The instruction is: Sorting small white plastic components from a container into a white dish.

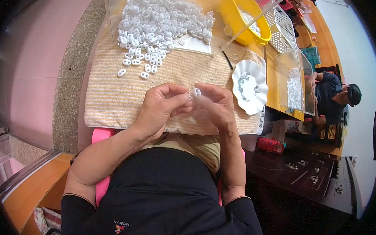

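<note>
My left hand (156, 108) is closed in a pinch in front of my body, at the near part of a striped towel. Between its thumb and forefinger sits a tiny pale looped piece (189, 94), too small to name surely. Close beside it, my right hand (218, 108) pinches a small white oval plastic piece with two holes (197, 92). The fingertips of both hands nearly meet. Beyond them lies a large heap of similar white two-hole pieces (155, 20), with several strays spilling toward me. A white wavy-rimmed dish (260, 102) at the right holds small greyish bits.
The striped towel (108, 100) covers the table. Past the dish's far side lie a thin black stick (227, 60) and a yellow basin (233, 28) with white pieces. A white perforated basket (282, 31) and see-through bin (306, 83) stand right, near another person (330, 93).
</note>
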Demonstrator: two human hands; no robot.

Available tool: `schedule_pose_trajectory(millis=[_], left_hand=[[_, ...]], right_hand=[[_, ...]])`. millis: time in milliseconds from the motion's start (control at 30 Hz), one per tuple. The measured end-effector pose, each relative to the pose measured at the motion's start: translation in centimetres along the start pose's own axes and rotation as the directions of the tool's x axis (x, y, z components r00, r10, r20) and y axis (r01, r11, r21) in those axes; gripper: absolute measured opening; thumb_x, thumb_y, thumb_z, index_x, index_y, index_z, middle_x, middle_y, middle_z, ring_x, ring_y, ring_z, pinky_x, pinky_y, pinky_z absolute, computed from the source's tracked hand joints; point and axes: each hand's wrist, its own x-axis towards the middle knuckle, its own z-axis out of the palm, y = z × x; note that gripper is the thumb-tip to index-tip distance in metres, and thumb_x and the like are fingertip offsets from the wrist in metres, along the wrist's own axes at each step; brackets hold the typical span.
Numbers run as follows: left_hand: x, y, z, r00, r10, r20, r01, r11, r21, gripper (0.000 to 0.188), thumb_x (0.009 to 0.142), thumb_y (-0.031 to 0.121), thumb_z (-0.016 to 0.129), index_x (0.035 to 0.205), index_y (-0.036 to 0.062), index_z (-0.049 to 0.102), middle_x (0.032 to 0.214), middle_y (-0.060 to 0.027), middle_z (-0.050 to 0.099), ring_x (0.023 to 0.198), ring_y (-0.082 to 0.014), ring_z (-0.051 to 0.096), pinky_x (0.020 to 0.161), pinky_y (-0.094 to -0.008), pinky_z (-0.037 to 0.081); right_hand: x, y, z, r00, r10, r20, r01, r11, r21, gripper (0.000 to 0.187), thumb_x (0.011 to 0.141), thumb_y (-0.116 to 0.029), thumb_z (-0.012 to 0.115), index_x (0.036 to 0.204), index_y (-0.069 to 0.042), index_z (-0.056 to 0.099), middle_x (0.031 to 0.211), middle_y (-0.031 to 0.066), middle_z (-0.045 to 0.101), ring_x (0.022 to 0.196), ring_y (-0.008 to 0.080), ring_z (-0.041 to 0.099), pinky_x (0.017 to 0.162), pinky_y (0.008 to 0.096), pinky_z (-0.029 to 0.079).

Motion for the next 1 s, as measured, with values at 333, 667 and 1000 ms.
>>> schedule_pose_trajectory(millis=[333,667,1000], left_hand=[[-0.11,0.21,0.35,1.000,-0.016,-0.009,0.016,1.000,0.021,0.014,0.089,0.006,0.065,0.099,-0.0021,0.061,0.089,-0.0088,0.066,0.077,-0.0129,0.065,0.075,-0.0263,0.057],[0.09,-0.09,0.08,1.000,-0.021,0.003,0.021,0.998,0.058,0.016,0.088,0.007,0.066,0.099,-0.0026,0.061,0.089,-0.0086,0.066,0.076,-0.0122,0.065,0.073,-0.0251,0.057],[0.04,-0.04,0.06,0.999,-0.031,0.010,0.031,0.998,0.063,0.017,0.088,0.007,0.065,0.101,-0.0031,0.061,0.089,-0.0088,0.067,0.077,-0.0129,0.065,0.073,-0.0245,0.056]], right_hand=[[-0.05,-0.21,-0.07,1.000,-0.006,0.027,0.008,0.999,-0.049,0.031,0.088,-0.004,0.067,0.117,0.003,0.061,0.097,0.0091,0.069,0.081,0.0127,0.065,0.071,0.0249,0.054],[-0.15,-0.45,-0.23,0.999,0.023,0.048,-0.019,0.997,-0.070,0.032,0.087,-0.005,0.068,0.117,0.003,0.061,0.096,0.0080,0.069,0.081,0.0121,0.066,0.071,0.0244,0.054],[-0.20,-0.27,-0.19,0.998,0.043,0.046,-0.038,0.994,-0.105,0.032,0.086,-0.006,0.070,0.116,0.003,0.063,0.095,0.0075,0.070,0.082,0.0119,0.066,0.072,0.0241,0.055]])
